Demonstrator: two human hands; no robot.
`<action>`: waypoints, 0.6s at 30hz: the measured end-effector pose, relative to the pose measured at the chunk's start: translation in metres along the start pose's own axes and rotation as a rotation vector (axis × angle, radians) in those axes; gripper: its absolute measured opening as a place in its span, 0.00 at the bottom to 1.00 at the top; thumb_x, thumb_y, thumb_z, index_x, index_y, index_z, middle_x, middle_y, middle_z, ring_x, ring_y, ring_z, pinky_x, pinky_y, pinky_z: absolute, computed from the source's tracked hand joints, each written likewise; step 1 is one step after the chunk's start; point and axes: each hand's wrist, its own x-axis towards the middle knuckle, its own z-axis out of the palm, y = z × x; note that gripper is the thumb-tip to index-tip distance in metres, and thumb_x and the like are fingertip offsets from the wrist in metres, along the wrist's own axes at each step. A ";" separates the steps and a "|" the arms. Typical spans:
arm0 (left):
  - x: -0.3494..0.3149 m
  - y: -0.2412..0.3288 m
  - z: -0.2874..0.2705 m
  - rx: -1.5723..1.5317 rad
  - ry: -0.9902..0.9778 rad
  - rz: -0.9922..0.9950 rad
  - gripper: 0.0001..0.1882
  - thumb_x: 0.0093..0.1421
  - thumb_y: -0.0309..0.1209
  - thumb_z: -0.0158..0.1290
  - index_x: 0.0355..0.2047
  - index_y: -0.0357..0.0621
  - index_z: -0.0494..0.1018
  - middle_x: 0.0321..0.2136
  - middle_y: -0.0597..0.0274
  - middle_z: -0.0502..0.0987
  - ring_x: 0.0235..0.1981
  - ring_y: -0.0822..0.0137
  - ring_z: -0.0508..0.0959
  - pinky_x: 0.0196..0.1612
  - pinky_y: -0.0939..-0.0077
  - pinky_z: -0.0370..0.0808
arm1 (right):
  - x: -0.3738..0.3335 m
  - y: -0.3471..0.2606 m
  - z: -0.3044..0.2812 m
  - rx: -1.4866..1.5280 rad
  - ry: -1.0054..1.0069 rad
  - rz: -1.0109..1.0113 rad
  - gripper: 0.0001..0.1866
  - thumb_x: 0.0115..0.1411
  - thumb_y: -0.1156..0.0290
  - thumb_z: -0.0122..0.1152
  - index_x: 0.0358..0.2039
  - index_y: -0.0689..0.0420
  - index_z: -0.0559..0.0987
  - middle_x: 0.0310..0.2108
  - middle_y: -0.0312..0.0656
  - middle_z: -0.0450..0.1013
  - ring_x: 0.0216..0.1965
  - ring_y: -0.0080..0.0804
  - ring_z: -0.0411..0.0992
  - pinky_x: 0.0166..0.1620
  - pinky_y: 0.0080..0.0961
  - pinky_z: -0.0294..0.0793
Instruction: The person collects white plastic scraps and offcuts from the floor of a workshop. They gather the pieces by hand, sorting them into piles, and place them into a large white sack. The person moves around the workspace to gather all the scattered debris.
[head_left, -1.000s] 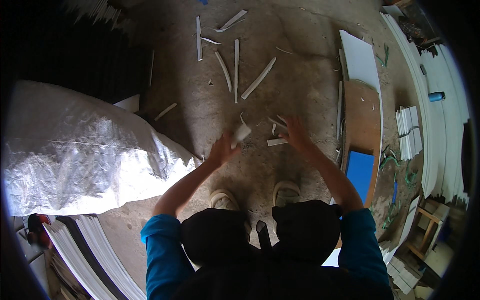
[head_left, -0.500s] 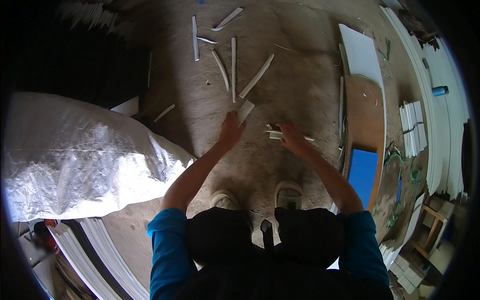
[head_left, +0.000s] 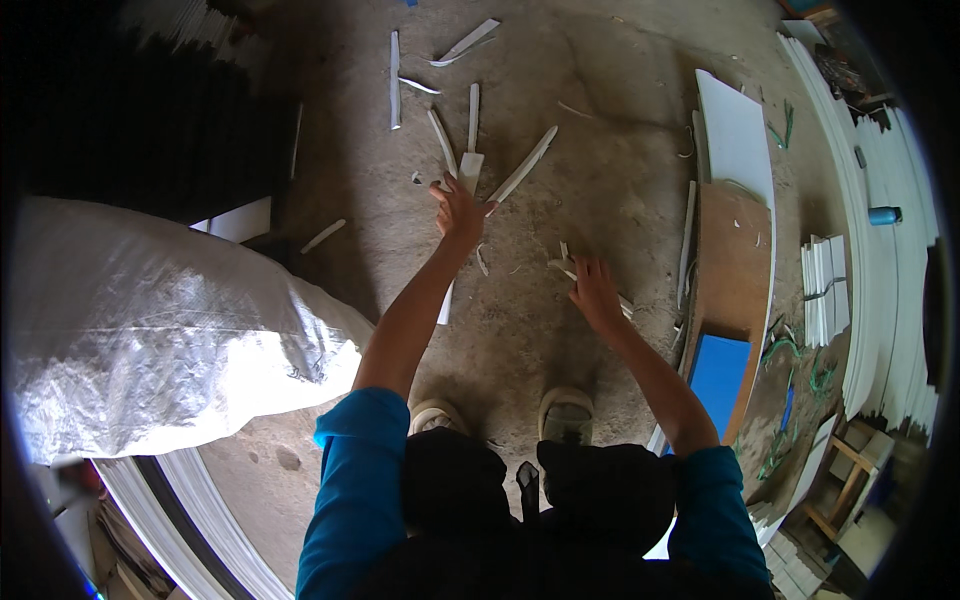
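My left hand [head_left: 458,212] reaches forward over the floor, thumb out to the right and fingers partly curled round a flat white strip [head_left: 470,172]. That strip seems to run beneath the palm; a white end [head_left: 445,304] shows below the wrist. By the thumb lies a slanting white strip [head_left: 525,168], and beyond the fingers are a thin upright strip [head_left: 473,115] and a curved one [head_left: 440,140]. My right hand [head_left: 596,290], low over the floor on the right, is closed on a small bunch of white strips [head_left: 562,265], mostly hidden by the hand.
More white strips [head_left: 395,80] lie farther ahead. A silvery sheet [head_left: 170,330] covers something at left. To the right is a long brown board [head_left: 733,240] with a blue panel [head_left: 720,365] on it. Beyond stand a tied white bundle [head_left: 824,290] and a blue bottle [head_left: 885,216].
My left hand has moved forward with the flat strip, up to the loose strips, and turned it more lengthwise. My right hand stays low with its bunch, now angled differently.
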 end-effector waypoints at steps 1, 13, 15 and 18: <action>0.002 0.004 0.002 -0.004 -0.021 -0.052 0.44 0.40 0.46 0.61 0.48 0.36 0.48 0.43 0.46 0.54 0.31 0.53 0.74 0.32 0.69 0.77 | 0.001 -0.001 0.001 -0.007 -0.009 0.009 0.26 0.44 0.77 0.56 0.45 0.62 0.61 0.36 0.49 0.60 0.38 0.44 0.62 0.41 0.36 0.65; 0.017 0.001 0.029 -0.008 0.064 -0.018 0.26 0.49 0.40 0.54 0.41 0.40 0.55 0.37 0.52 0.61 0.32 0.52 0.75 0.28 0.60 0.75 | 0.018 -0.008 0.003 0.148 0.061 0.261 0.23 0.43 0.76 0.55 0.41 0.62 0.61 0.37 0.51 0.58 0.39 0.47 0.60 0.41 0.42 0.62; 0.018 -0.001 0.025 0.063 0.037 0.040 0.23 0.50 0.39 0.52 0.39 0.39 0.56 0.36 0.52 0.62 0.32 0.52 0.75 0.29 0.59 0.75 | 0.019 -0.009 0.002 0.142 0.005 0.340 0.24 0.43 0.76 0.54 0.42 0.62 0.61 0.37 0.52 0.58 0.40 0.50 0.59 0.43 0.42 0.61; 0.016 -0.001 0.020 0.043 0.012 0.043 0.21 0.51 0.39 0.51 0.38 0.39 0.56 0.36 0.52 0.63 0.33 0.51 0.74 0.31 0.56 0.73 | 0.019 -0.010 0.003 0.137 0.008 0.370 0.24 0.42 0.76 0.53 0.42 0.62 0.61 0.38 0.52 0.57 0.40 0.51 0.59 0.43 0.42 0.61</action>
